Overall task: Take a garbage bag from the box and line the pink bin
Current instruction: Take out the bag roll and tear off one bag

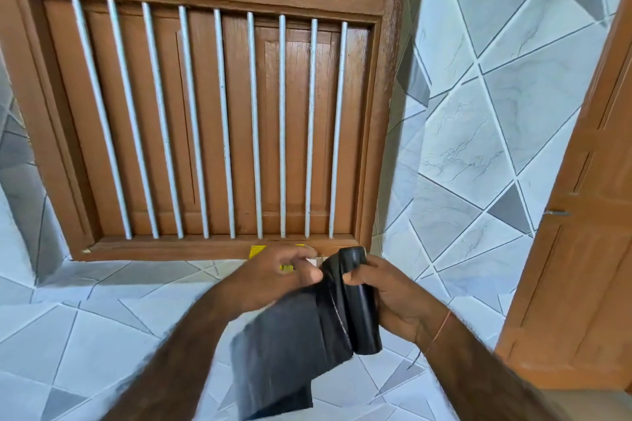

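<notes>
low in the middle of the frame, our right hand (390, 290) wraps around a black roll (360, 304) of garbage bags, fingers closed on it. our left hand (280, 275) pinches the loose bag (284, 352) at its top edge, just beside the roll; the sheet hangs down toward the lower centre, blurred. behind our left hand, a yellow and white box (258, 252) peeks out on the tiled ledge (136, 270), under a brown barred window (205, 96). an orange door (581, 232) stands at the right edge. we see no pink bin.
</notes>
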`<state>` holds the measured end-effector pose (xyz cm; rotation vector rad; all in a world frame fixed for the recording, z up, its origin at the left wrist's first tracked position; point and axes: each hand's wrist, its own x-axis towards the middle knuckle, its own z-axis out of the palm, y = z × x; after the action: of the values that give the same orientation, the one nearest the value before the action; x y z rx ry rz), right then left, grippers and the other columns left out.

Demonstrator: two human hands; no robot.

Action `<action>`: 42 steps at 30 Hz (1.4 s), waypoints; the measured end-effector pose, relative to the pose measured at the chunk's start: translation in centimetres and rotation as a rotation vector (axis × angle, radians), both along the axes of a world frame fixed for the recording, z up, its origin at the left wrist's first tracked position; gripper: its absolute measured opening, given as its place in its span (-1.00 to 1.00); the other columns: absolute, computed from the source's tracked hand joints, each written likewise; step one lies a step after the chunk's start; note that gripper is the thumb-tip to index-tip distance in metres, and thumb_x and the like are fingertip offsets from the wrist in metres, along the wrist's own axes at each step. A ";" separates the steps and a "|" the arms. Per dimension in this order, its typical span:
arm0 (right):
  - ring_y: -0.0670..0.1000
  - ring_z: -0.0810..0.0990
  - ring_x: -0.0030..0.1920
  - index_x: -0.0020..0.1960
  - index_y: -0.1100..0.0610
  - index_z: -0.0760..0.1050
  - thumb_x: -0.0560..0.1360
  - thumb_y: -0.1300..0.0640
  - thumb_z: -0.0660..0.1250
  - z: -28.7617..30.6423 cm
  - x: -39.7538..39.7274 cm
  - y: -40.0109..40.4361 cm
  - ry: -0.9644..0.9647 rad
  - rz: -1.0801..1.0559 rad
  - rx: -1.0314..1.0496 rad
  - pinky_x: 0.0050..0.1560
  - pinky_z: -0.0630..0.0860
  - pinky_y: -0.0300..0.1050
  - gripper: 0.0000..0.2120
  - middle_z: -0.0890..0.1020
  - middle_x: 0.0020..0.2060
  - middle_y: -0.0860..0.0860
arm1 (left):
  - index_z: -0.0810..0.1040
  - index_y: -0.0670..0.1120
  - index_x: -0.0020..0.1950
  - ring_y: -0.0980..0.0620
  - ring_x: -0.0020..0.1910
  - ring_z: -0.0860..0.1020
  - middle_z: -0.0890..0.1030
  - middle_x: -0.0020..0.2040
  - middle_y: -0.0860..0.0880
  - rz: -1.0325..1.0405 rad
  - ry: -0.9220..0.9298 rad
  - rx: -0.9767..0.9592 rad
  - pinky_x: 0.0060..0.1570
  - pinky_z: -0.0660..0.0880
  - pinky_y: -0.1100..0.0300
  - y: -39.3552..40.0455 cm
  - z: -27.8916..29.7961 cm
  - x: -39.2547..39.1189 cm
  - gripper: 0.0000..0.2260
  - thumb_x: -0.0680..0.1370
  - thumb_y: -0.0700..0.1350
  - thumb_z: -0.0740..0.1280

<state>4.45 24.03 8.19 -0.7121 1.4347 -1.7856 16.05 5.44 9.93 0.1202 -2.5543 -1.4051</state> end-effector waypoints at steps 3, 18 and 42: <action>0.17 0.62 -0.04 0.03 0.22 0.59 0.31 0.30 0.42 0.4 0.1 0.2 0.032 -0.021 -0.010 0.08 0.56 0.05 -0.71 0.63 -0.09 0.22 | 0.66 -0.13 0.00 0.07 -0.11 0.57 0.67 -0.06 -0.18 -0.060 -0.003 0.165 -0.03 0.48 0.19 1.4 -0.9 -0.9 -0.79 0.44 -0.06 0.46; 0.13 0.69 -0.17 -0.03 0.21 0.66 0.37 0.28 0.46 0.1 0.7 -0.6 0.032 -0.371 -0.012 -0.16 0.61 -0.07 -0.83 0.72 -0.11 0.21 | 0.62 -0.04 -0.20 0.15 -0.29 0.52 0.63 -0.27 0.01 0.182 0.196 -0.012 -0.18 0.46 0.25 3.6 -1.2 -2.5 -0.87 0.54 -0.16 0.36; 0.10 0.67 -0.18 -0.17 0.12 0.65 0.33 0.30 0.52 0.8 1.2 -2.1 0.113 -0.521 -0.121 -0.19 0.58 -0.11 -0.86 0.70 -0.23 0.11 | 0.71 0.00 -0.10 0.14 -0.16 0.62 0.70 -0.20 0.09 0.250 0.279 -0.093 -0.07 0.56 0.15 3.6 0.3 -1.8 -0.88 0.55 -0.09 0.37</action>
<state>5.61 21.91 9.02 -0.5347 1.7107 -2.2719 14.26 9.05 10.27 0.2039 -2.2801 -1.1228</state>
